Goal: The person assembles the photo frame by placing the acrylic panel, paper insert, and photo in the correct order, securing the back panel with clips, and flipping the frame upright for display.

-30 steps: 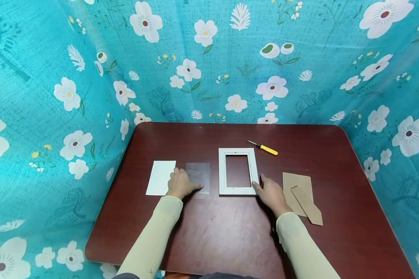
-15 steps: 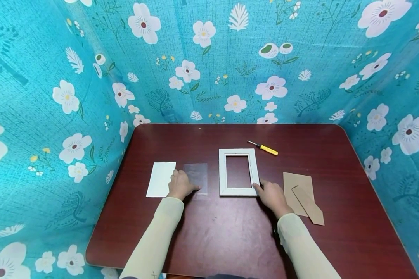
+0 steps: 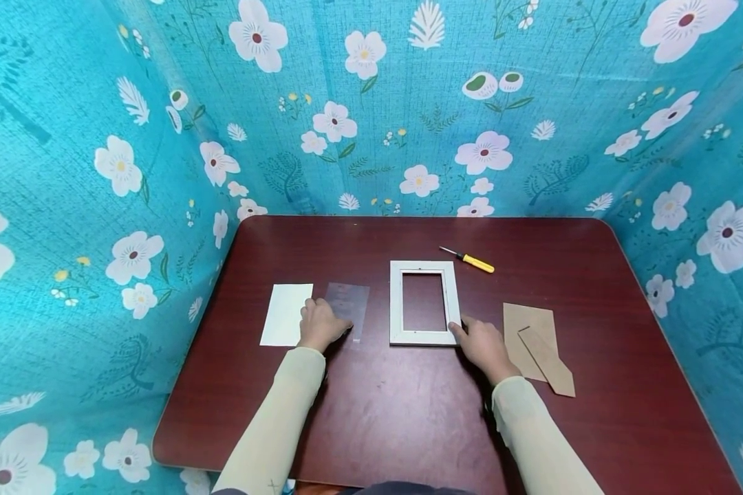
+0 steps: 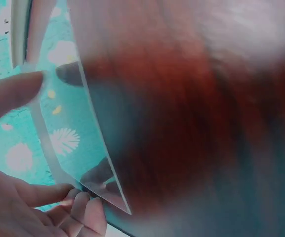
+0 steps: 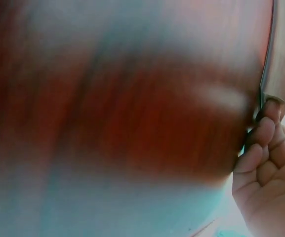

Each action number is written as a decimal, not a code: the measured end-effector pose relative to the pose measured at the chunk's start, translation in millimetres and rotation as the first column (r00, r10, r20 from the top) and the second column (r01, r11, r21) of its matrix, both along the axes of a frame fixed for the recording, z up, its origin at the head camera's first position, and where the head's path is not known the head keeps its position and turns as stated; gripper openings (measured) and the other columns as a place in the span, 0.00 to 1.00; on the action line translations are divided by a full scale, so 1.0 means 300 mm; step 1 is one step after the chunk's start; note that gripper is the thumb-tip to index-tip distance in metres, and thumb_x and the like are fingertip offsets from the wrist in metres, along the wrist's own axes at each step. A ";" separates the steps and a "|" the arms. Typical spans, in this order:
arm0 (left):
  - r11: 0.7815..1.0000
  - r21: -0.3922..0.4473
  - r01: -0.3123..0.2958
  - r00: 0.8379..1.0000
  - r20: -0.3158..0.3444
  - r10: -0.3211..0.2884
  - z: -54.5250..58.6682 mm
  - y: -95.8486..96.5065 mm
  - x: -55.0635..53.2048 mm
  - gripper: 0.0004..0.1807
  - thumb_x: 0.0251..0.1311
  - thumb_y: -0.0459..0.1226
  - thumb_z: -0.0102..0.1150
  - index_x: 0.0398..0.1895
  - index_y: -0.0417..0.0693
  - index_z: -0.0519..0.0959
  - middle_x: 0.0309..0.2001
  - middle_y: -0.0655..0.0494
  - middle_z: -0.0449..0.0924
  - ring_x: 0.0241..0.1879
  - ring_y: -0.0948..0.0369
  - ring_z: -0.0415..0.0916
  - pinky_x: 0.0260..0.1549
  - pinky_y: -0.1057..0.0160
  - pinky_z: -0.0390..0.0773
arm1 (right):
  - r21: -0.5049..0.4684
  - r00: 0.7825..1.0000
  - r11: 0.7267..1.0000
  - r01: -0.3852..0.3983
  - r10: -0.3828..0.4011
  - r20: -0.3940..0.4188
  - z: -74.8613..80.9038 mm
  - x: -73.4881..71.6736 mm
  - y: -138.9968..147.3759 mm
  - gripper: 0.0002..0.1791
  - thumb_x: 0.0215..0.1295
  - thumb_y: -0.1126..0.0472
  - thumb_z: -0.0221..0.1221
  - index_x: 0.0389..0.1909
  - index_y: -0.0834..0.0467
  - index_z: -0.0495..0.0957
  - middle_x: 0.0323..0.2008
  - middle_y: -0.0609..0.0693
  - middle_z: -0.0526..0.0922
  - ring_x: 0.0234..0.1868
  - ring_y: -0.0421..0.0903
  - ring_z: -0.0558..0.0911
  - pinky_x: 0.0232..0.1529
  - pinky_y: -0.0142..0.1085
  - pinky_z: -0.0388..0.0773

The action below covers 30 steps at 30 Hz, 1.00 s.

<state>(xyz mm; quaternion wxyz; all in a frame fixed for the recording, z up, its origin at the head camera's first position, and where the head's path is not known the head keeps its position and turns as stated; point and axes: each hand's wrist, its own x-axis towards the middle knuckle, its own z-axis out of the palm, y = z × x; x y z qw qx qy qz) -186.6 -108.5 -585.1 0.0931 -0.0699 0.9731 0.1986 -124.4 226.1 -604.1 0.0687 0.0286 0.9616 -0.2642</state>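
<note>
My left hand (image 3: pixel 320 324) grips a clear plastic sheet (image 3: pixel 350 301) by its near left part, thumb and fingers at its edges. In the left wrist view the sheet (image 4: pixel 65 111) mirrors the thumb and fingertips. Just left of that hand lies a white sheet of paper (image 3: pixel 282 315), partly behind the fingers. A white picture frame (image 3: pixel 397 302) lies right of the plastic, its opening showing the table. My right hand (image 3: pixel 484 349) holds the frame's lower right corner, thumb on top and fingers at the outer side; the right wrist view shows those fingers curled at its edge (image 5: pixel 280 54).
Beyond the frame a screwdriver (image 3: pixel 474 262) with a yellow handle rests on the dark red table (image 3: pixel 402 412). Right of the right hand is a brown backing board (image 3: pixel 528 320) with an easel stand (image 3: pixel 550 364) on it. Flowered teal curtains (image 3: pixel 371 165) surround the table.
The clear sheet has shifted slightly left and now sits tilted, with the left hand's thumb drawn in closer. The right hand stays at the frame's corner.
</note>
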 end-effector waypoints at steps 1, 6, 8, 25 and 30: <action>1.000 -0.011 -0.005 1.000 -0.007 0.005 0.000 0.001 0.004 0.46 0.38 0.58 0.75 0.50 0.29 0.71 0.47 0.38 0.65 0.49 0.42 0.65 0.43 0.46 0.72 | -0.001 1.000 1.000 -0.001 0.001 0.001 -0.001 0.000 0.001 0.31 0.72 0.46 0.52 0.64 0.66 0.70 0.55 0.69 0.76 0.54 0.69 0.74 0.54 0.59 0.68; 0.995 -0.093 -0.033 0.999 -0.014 0.032 0.000 0.014 0.020 0.59 0.28 0.68 0.73 0.53 0.27 0.70 0.47 0.37 0.65 0.49 0.41 0.64 0.41 0.43 0.71 | -0.007 1.000 1.000 0.000 0.000 0.008 0.000 0.001 0.003 0.32 0.73 0.46 0.52 0.64 0.67 0.69 0.56 0.69 0.75 0.56 0.68 0.74 0.55 0.59 0.67; 0.994 -0.104 -0.040 0.999 -0.013 0.039 -0.001 0.020 0.021 0.59 0.26 0.67 0.75 0.52 0.27 0.71 0.47 0.37 0.65 0.49 0.41 0.65 0.40 0.42 0.71 | -0.008 1.000 1.000 0.000 0.000 0.012 0.000 0.001 0.004 0.32 0.73 0.46 0.52 0.64 0.67 0.69 0.56 0.69 0.75 0.56 0.69 0.73 0.55 0.59 0.67; 0.996 -0.051 -0.075 0.995 0.067 0.079 0.013 0.019 -0.005 0.52 0.29 0.54 0.82 0.51 0.29 0.66 0.47 0.35 0.66 0.51 0.39 0.64 0.48 0.42 0.65 | -0.010 1.000 1.000 -0.009 0.009 -0.012 -0.012 0.000 0.005 0.32 0.73 0.46 0.52 0.63 0.69 0.70 0.55 0.70 0.75 0.55 0.68 0.74 0.54 0.59 0.68; 0.998 -0.022 -0.062 0.995 0.075 0.064 0.011 0.004 -0.006 0.55 0.30 0.57 0.82 0.54 0.30 0.63 0.48 0.34 0.67 0.52 0.37 0.64 0.49 0.41 0.64 | -0.015 1.000 1.000 0.000 0.000 0.000 -0.011 -0.004 0.003 0.32 0.72 0.46 0.52 0.63 0.69 0.70 0.56 0.69 0.75 0.56 0.68 0.74 0.55 0.59 0.67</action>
